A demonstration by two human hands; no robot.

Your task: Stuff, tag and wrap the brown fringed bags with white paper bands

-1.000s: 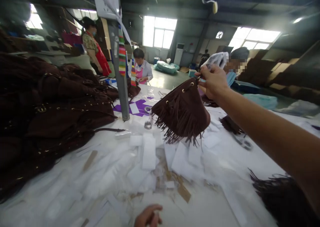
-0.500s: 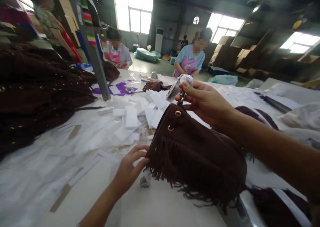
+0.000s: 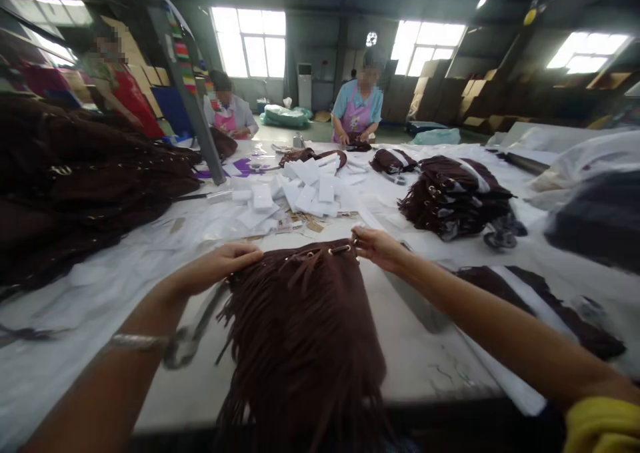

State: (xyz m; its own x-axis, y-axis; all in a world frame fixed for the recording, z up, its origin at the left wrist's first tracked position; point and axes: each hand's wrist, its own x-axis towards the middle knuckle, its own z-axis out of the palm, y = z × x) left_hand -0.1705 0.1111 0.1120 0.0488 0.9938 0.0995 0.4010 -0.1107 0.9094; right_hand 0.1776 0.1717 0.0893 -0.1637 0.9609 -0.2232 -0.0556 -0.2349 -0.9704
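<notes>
A brown suede fringed bag (image 3: pixel 300 326) lies flat on the white table (image 3: pixel 415 366) right in front of me, fringe hanging toward me over the edge. My left hand (image 3: pixel 220 266) rests on its top left corner, fingers closed over the rim. My right hand (image 3: pixel 377 246) pinches the top right corner by the gold eyelets. A bracelet shows on my left wrist.
A large heap of brown bags (image 3: pixel 75 186) fills the left. A stack of finished fringed bags (image 3: pixel 450 196) sits at right. White paper cards (image 3: pixel 305 196) lie scattered mid-table. A grey pole (image 3: pixel 193 100) stands left. Three people work at the far side.
The bag came down from the air, where my right hand held it by its top, and now lies flat. My left hand moved up onto its left corner.
</notes>
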